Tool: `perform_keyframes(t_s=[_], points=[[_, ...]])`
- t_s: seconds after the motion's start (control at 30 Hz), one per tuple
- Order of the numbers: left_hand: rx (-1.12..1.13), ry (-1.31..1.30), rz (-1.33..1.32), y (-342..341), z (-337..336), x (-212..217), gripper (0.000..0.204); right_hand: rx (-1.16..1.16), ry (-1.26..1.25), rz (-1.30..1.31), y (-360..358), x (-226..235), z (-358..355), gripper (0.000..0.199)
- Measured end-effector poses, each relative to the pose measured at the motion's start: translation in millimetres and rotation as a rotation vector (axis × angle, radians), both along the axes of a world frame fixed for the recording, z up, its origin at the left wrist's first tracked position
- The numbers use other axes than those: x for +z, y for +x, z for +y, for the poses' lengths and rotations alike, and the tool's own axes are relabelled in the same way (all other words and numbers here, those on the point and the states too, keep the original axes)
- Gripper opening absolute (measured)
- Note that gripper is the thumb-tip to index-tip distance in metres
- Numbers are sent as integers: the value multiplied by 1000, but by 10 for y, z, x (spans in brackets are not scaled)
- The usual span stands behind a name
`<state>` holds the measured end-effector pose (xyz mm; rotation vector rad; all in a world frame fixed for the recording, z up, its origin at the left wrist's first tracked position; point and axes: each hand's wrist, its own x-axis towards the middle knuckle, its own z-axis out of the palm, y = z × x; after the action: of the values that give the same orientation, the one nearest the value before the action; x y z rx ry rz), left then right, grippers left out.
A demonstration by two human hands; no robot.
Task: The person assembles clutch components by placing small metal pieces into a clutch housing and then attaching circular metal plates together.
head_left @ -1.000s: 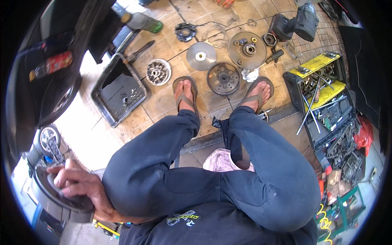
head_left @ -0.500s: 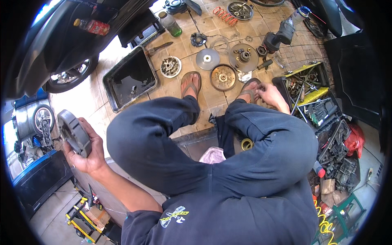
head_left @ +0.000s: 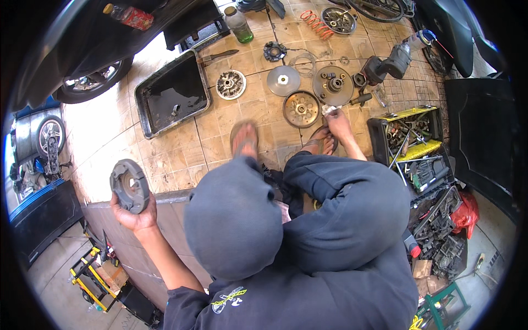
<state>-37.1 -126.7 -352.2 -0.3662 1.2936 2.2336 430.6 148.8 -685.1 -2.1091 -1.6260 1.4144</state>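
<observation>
My left hand (head_left: 137,217) is raised at the left with a round grey clutch shoe assembly (head_left: 116,190) in its grip. The part stands on edge, its hollow side partly showing. At the floor by my right foot, my right hand (head_left: 340,125) has its fingers closed on a crumpled white rag (head_left: 330,109). Just beyond it lie a rusty clutch bell (head_left: 301,108) and a large pulley disc (head_left: 346,91) with small round parts on it. A smooth metal pulley face (head_left: 283,81) and a finned pulley half (head_left: 231,84) are farther left.
A black tray (head_left: 144,113) of dark liquid is at the left, with a bottle of green liquid (head_left: 242,33) behind it. An impact wrench (head_left: 388,66) lies far right. The open toolbox (head_left: 407,135) stands right of my hand. An orange spring (head_left: 317,25) lies at the back.
My right hand has gone from beside my right foot forward to the white rag. My left hand has turned the clutch shoe assembly and brought it inward. My left knee has risen.
</observation>
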Motion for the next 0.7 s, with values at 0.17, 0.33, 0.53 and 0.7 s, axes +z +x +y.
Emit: perform_keyframes(t_s=[0.17, 0.33, 0.53, 0.7], points=[[-246, -211, -8, 105, 603, -692, 49, 137, 171, -233, -22, 74, 74, 32], [-643, -208, -71, 243, 1155, -1680, 48, 249, 31, -387, 221, 380, -16, 33], [-950, -299, -276, 697, 1658, -2908, 41, 42, -20, -42, -451, 306, 115, 46], [-1152, -473, -172, 864, 1667, -3425, 27, 226, 92, -78, -465, 149, -13, 53]])
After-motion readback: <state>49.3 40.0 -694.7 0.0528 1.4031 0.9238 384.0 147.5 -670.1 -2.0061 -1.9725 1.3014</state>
